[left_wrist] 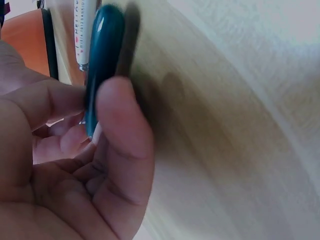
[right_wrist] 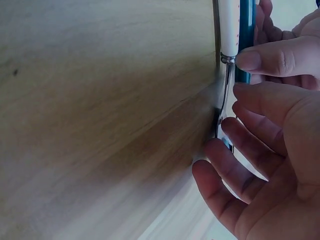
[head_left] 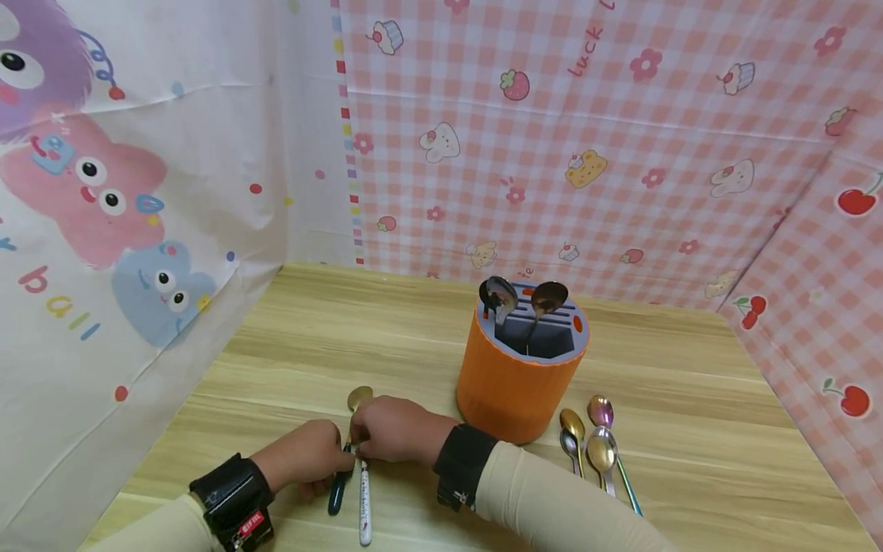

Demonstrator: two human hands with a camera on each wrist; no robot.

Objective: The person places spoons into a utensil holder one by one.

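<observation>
A gold spoon [head_left: 359, 396] with a dark teal handle [left_wrist: 104, 45] lies between both hands at the front of the table. My left hand [head_left: 313, 456] pinches that handle between thumb and a finger. At the spoon's neck, my right hand [head_left: 396, 429] pinches with thumb and forefinger, while its other fingers [right_wrist: 240, 170] curl loosely. Close alongside lies a piece of cutlery with a printed white handle [head_left: 365, 506]; in the head view its far end is hidden under my right hand.
An orange cutlery holder [head_left: 513, 391] with a grey slotted top stands beyond my right hand, with dark-looking spoons [head_left: 549, 297] upright in it. Right of it lie several spoons, among them a silver one [head_left: 602, 451] and a purple one [head_left: 601, 410]. Patterned cloth walls [head_left: 552, 138] enclose the wooden table.
</observation>
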